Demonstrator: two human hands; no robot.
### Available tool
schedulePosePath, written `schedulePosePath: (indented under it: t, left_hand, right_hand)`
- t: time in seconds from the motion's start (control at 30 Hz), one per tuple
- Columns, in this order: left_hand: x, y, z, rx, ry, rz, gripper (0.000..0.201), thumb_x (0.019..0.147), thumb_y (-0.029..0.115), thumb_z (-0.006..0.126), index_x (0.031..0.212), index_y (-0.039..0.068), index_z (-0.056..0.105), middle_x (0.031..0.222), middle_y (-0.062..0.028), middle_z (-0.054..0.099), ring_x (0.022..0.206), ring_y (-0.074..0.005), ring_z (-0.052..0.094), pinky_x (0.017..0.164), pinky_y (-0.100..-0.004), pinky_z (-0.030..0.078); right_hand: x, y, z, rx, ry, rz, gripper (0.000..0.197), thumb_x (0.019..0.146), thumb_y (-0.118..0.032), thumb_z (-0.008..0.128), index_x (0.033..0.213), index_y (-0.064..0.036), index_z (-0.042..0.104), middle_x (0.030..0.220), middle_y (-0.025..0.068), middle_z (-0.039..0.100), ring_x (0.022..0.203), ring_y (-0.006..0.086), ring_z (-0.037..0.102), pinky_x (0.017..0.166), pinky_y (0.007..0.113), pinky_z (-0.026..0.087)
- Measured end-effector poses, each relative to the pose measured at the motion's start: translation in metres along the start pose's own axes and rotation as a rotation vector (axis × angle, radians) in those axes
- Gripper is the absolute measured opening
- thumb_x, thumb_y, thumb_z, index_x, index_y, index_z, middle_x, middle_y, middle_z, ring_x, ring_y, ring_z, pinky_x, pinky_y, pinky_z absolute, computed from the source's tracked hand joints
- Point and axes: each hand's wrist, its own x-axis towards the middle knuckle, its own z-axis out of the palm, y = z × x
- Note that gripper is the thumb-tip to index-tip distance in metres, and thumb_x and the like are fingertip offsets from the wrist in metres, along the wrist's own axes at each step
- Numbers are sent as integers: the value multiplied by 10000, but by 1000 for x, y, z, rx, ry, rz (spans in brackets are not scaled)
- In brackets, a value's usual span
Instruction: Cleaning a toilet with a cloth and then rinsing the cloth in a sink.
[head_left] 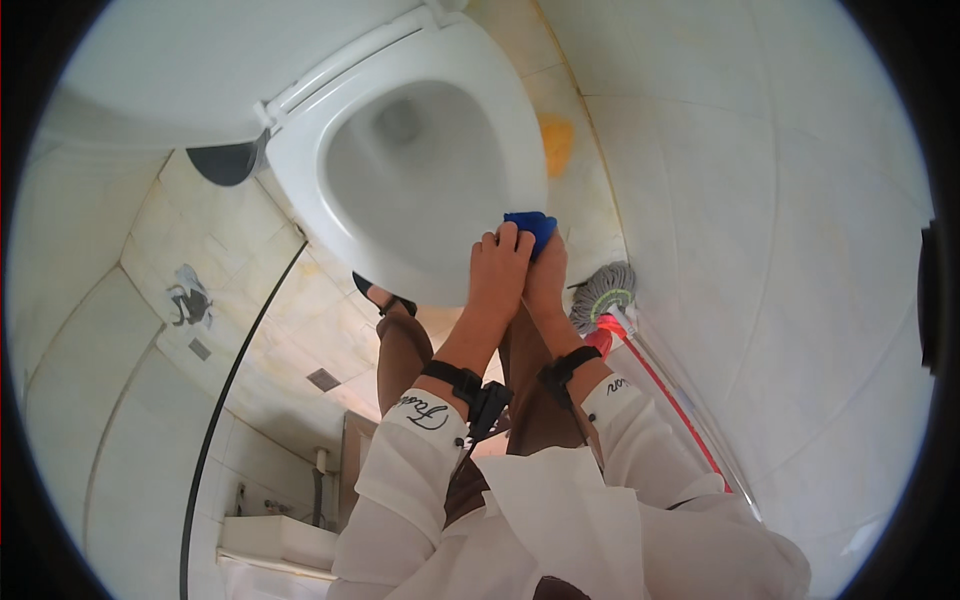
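Observation:
A folded blue cloth is bunched between my two hands at the front right edge of a white toilet. Curled over its near side are the fingers of my left hand. Close against it, my right hand grips the cloth from the right, with its fingers mostly hidden behind the cloth and the left hand. Black straps circle both wrists, below white sleeves. The toilet's lid is raised, and the bowl lies just beyond my hands.
On the right, a grey-headed mop and a red-handled tool lean by the wall. An orange-yellow patch shows beside the toilet. Left are a dark rounded object, a black strip and a floor drain.

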Motion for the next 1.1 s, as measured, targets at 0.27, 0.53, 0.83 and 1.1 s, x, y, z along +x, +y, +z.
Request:
schedulePosePath:
  t: [0.27,0.53,0.83,1.1]
  left_hand:
    - [-56,-24,8,-219,-24,-110,308,778,99,653,1049,114,508,1041,-108,493,893,-318,569,741,-425,478]
    - [-66,-89,-59,-800,491,-498,313,803,10,591,1092,34,473,996,-206,529,928,-449,556,782,-506,466]
    - [-3,-205,-92,-513,880,-643,449,852,-19,579,1286,-12,466,1077,-254,594,930,-442,598,822,-466,490]
    - [-35,-215,-42,-618,578,-822,316,916,88,538,1220,7,510,1083,-237,583,1004,-439,587,821,-508,485]
  right_hand:
    - [-63,-22,5,-185,-29,191,602,779,-162,679,1303,28,452,1099,248,625,1015,427,619,863,470,492]
    - [-37,-153,48,-327,-111,-811,624,678,-27,640,1287,-18,505,1155,188,568,1059,402,514,947,472,419]
    - [62,-258,160,-517,-165,-1510,603,698,-79,645,1294,-144,585,1255,90,559,1203,307,493,961,439,404]
    - [52,-232,188,-579,-413,-1637,387,662,-200,685,1038,-116,709,1250,61,583,1330,261,423,1092,502,276]
